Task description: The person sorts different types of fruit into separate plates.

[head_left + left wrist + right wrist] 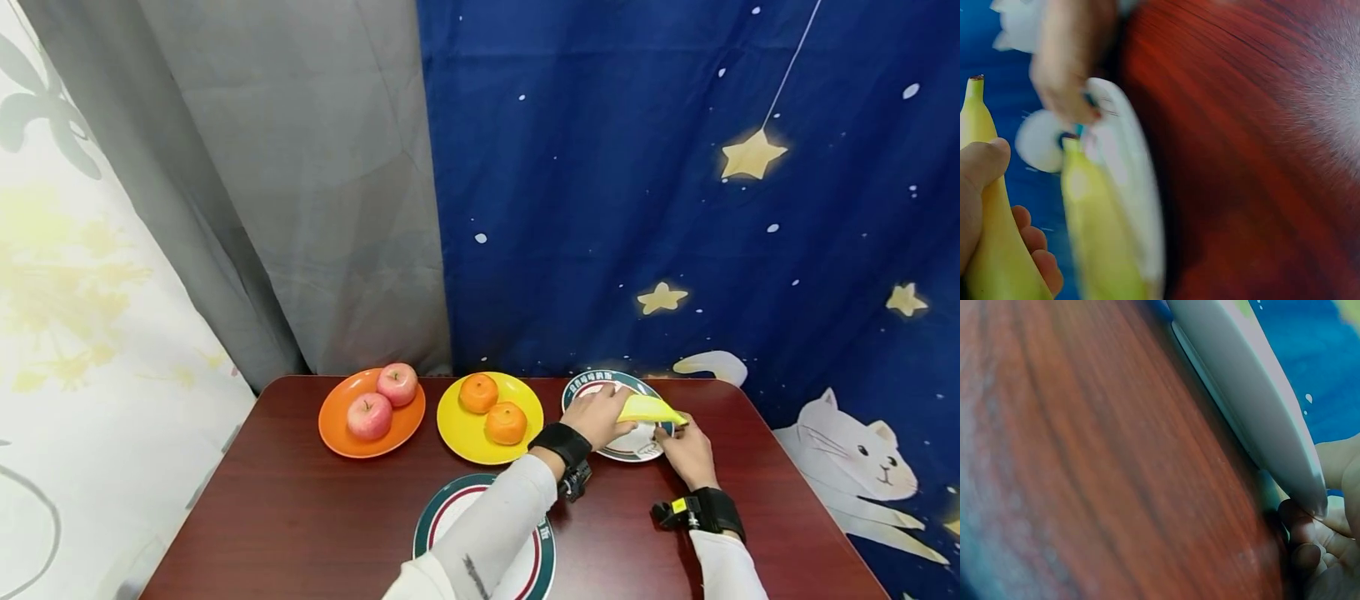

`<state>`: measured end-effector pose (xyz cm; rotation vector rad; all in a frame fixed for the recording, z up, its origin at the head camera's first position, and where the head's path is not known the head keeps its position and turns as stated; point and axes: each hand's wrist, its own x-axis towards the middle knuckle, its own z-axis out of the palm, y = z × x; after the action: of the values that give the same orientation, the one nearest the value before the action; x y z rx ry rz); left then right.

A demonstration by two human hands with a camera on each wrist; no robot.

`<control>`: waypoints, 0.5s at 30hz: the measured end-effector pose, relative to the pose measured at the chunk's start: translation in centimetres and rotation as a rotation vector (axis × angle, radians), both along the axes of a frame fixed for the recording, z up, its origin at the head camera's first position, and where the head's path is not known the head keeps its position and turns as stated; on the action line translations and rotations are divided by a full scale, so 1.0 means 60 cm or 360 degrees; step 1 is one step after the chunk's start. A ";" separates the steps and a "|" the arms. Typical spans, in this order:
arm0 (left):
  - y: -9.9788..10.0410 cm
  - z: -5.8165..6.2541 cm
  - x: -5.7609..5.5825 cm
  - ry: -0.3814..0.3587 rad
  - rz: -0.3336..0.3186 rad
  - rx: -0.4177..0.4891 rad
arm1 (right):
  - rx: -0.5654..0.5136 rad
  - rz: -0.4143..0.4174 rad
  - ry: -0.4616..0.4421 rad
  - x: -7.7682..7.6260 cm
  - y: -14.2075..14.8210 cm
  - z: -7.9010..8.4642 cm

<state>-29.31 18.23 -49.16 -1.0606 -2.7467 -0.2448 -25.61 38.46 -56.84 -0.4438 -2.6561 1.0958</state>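
My left hand (596,417) grips a yellow banana (994,231), held over a white plate with a dark green rim (576,388) at the back right of the table. In the left wrist view, a second banana (1100,225) lies on that plate, stem toward the right hand. My right hand (690,454) is at the plate's right edge. There, its fingers (1332,519) pinch the rim from above and below, as the right wrist view shows. From the head, the banana overlaps much of the plate.
An orange plate (333,427) with two apples (382,402) stands at the back left. Beside it is a yellow plate (453,433) holding two mandarins (491,408). Nearer the front, another green-rimmed plate (450,508) is partly hidden under my left forearm. Curtains hang behind the table (300,517).
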 end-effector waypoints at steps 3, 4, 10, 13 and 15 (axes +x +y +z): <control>0.014 -0.017 0.000 0.0047 0.0126 -0.0093 | -0.0032 0.0015 -0.0012 0.000 0.000 0.001; 0.016 -0.022 0.001 0.0072 0.0153 -0.0130 | -0.0039 0.0018 -0.0023 0.001 0.000 0.001; 0.027 -0.038 0.007 0.0051 0.0246 -0.0197 | -0.0035 0.0061 -0.0039 0.004 0.003 0.000; 0.031 -0.044 0.007 0.0010 0.0280 -0.0199 | -0.0037 0.0074 -0.0040 0.004 0.004 0.002; 0.033 -0.046 0.007 0.0003 0.0285 -0.0194 | -0.0040 0.0082 -0.0037 0.003 0.005 0.004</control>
<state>-28.90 20.24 -51.95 -0.8328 -2.8639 -0.0510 -25.41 38.76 -56.60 -0.3974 -2.6910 1.1470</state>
